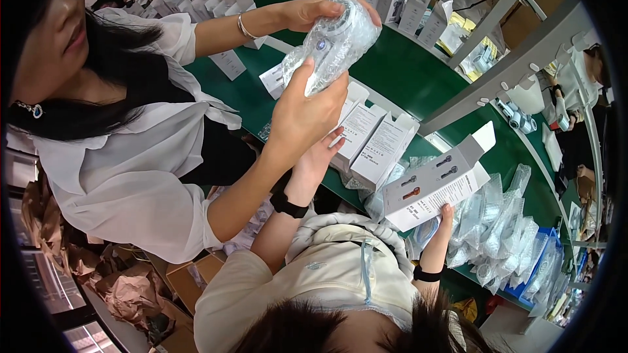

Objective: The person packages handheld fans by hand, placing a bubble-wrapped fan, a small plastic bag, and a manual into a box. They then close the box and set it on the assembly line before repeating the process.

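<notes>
My right hand (pixel 446 214) grips the lower edge of a white box (pixel 428 189) printed with small pictures of handheld devices; its end flaps stand open. My left hand (pixel 318 157), a black band on its wrist, reaches up with fingers stretched out and nothing in them. It is beside two white boxes (pixel 383 147) on the table and partly behind a co-worker's forearm. Above it, the co-worker's hands (pixel 307 108) hold a bubble-wrap pouch (pixel 333 42) with a pale device inside; the wrap blurs its details.
Bubble-wrapped pieces (pixel 487 242) lie heaped at the right, by a blue bin (pixel 548 268). Several open white boxes (pixel 418 10) line the far side of the green table (pixel 418 65). A grey metal post (pixel 484 95) rises at right. The co-worker stands close on my left.
</notes>
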The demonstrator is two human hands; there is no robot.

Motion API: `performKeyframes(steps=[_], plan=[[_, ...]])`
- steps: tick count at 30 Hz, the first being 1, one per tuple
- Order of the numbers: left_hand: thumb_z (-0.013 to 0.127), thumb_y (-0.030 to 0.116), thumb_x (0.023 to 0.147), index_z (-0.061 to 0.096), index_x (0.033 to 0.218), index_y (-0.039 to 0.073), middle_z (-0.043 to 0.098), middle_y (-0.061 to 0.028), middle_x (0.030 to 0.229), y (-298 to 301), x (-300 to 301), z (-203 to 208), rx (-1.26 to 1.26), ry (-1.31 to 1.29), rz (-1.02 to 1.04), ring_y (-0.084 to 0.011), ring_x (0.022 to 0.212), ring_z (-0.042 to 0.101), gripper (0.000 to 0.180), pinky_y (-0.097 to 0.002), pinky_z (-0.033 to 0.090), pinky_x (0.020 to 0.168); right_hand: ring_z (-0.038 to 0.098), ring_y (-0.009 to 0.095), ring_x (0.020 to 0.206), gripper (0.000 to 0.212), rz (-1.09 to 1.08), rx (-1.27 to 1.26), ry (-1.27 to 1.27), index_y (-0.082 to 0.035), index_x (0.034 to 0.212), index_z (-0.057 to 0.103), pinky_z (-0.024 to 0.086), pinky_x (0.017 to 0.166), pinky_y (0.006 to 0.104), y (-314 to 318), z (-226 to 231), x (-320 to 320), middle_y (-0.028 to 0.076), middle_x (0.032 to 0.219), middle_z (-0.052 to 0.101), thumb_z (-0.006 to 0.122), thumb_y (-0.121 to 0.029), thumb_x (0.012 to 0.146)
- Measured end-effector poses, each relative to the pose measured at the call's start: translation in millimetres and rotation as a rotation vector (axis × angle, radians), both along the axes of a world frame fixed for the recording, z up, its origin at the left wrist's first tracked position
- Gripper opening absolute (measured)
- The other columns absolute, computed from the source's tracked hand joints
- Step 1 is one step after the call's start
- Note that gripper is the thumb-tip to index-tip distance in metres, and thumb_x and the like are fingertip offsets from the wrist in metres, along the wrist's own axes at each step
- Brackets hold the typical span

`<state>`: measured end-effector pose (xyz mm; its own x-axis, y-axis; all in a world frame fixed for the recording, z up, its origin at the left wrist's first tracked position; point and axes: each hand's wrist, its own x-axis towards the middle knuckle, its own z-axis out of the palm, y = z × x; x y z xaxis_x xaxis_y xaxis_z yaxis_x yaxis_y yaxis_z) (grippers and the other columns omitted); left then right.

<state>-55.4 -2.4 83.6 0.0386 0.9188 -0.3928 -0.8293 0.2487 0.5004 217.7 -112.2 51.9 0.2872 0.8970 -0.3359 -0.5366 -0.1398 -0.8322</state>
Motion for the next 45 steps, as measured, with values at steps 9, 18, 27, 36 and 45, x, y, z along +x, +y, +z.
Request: performKeyframes(steps=[9,18,27,36,45], plan=[[0.043,0.024,0.085,0.044,0.103,0.003,0.048,-0.0102,0.1,0,4,-21,0.068,-0.063,-0.025,-0.0223,0.096,0.045,0.028,-0.0373,0.036,0.086,0.049,0.02,0.099,0.055,-0.006,0.049,-0.079,-0.005,0.12,0.037,0.041,0.081,0.0303,-3,-13,2,0.008,0.11,0.049,0.054,-0.038,0.078],[0.044,0.024,0.085,0.045,0.102,0.005,0.049,-0.0087,0.097,2,5,-19,0.082,-0.041,-0.038,-0.0209,0.093,0.048,0.025,-0.0361,0.038,0.083,0.046,0.02,0.103,0.066,-0.015,-0.036,-0.103,-0.003,0.122,0.036,0.036,0.086,0.0303,-5,-9,0,0.008,0.112,0.048,0.06,-0.039,0.073],[0.044,0.024,0.086,0.045,0.103,0.003,0.049,-0.0096,0.098,6,5,-19,0.088,-0.043,-0.039,-0.021,0.093,0.046,0.027,-0.0355,0.038,0.083,0.049,0.018,0.098,0.055,-0.022,-0.011,-0.144,-0.004,0.118,0.039,0.039,0.082,0.0296,-3,-10,-4,0.007,0.108,0.049,0.052,-0.041,0.079],[0.051,0.021,0.082,0.039,0.111,0.004,0.045,-0.0113,0.109,3,19,-8,0.276,0.123,-0.221,-0.0227,0.103,0.044,0.035,-0.0368,0.036,0.087,0.05,0.019,0.096,0.079,0.173,0.115,-0.154,0.001,0.119,0.038,0.04,0.082,0.0296,8,-12,8,0.009,0.108,0.051,0.075,-0.034,0.058],[0.076,0.019,0.062,0.013,0.134,0.01,0.022,-0.012,0.135,-30,62,28,0.758,0.401,-0.603,-0.0237,0.124,0.025,0.096,-0.0374,0.023,0.1,0.051,0.016,0.094,0.074,0.576,0.153,-0.481,0.002,0.111,0.044,0.04,0.082,0.0293,16,28,-14,0.008,0.102,0.054,0.08,-0.014,0.049]])
